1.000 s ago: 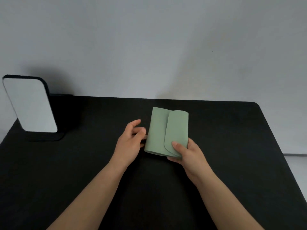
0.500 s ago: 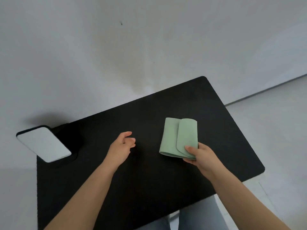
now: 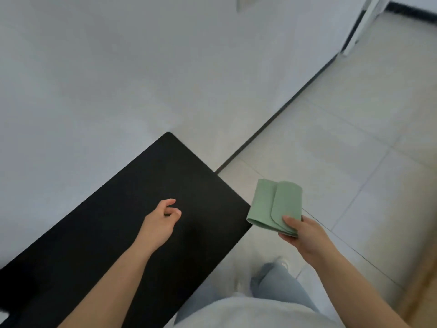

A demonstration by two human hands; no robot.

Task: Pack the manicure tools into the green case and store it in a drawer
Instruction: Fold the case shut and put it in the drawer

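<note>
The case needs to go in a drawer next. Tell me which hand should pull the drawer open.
Probably the left hand: it hangs empty over the black table, fingers loosely curled. The right hand grips the closed green case past the table's edge. No drawer is visible.

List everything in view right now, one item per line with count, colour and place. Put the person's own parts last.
green case: one, pale green, flap closed, held past the table's right edge, above the floor
table: one, black, lower left, against the wall
wall: one, pale grey, upper left
floor: pale tiles, right side
left hand: one, empty, fingers loosely curled, over the table
right hand: one, gripping the case's near corner
leg in blue jeans: one visible, bottom centre
</note>
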